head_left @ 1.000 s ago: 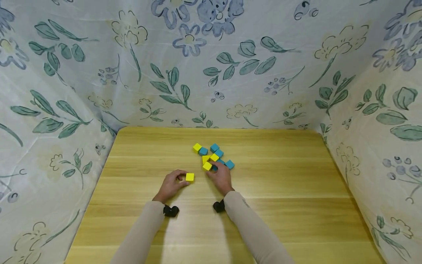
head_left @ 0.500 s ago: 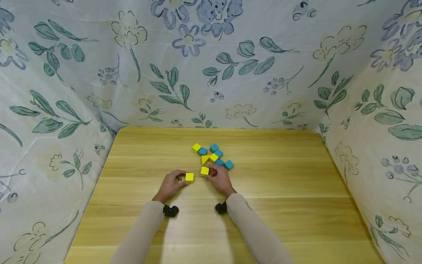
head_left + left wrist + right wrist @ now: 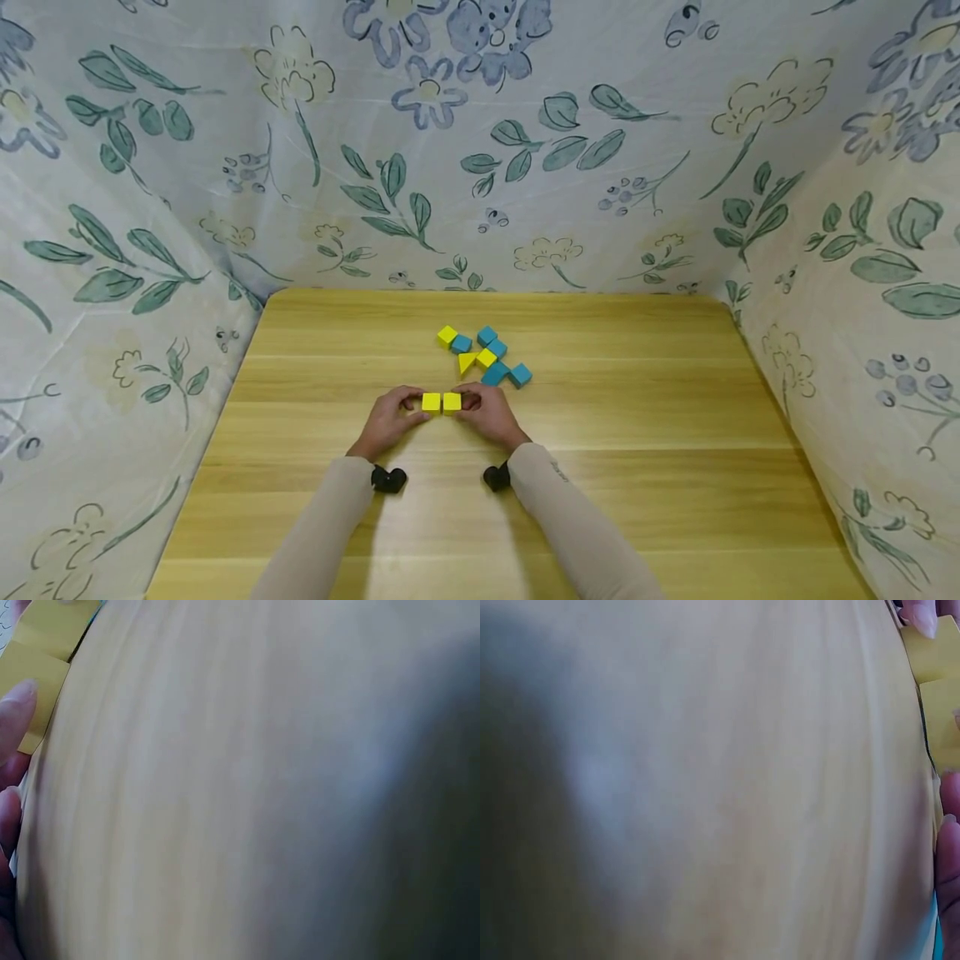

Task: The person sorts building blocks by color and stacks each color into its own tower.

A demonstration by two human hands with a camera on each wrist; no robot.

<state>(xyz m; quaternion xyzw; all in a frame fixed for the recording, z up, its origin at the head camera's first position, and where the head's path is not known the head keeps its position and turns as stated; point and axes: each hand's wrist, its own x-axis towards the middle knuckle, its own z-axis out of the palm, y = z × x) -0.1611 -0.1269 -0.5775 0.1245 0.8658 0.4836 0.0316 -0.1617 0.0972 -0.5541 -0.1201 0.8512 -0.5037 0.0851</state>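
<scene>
Two yellow cubes sit side by side on the wooden table, with at most a thin gap between them in the head view. My left hand [image 3: 390, 421] pinches the left yellow cube [image 3: 431, 403] between thumb and fingers. From the other side, my right hand [image 3: 491, 414] pinches the right yellow cube [image 3: 452, 403]. At the left edge of the left wrist view a fingertip presses on the left cube's face [image 3: 34, 671]. The right wrist view catches the right cube [image 3: 941, 720] at its right edge, with part of the other cube above it.
Just behind the hands lies a loose group: a yellow triangular block [image 3: 467, 363], a yellow cube [image 3: 487, 358], another yellow cube [image 3: 447, 336] and several blue blocks [image 3: 520, 376]. The wooden table [image 3: 637, 400] is enclosed by flower-patterned cloth [image 3: 480, 192] at the back and sides.
My right hand has brought its yellow cube left and toward me from the group, up beside the left one. More of a blue block is uncovered. My left hand has stayed put.
</scene>
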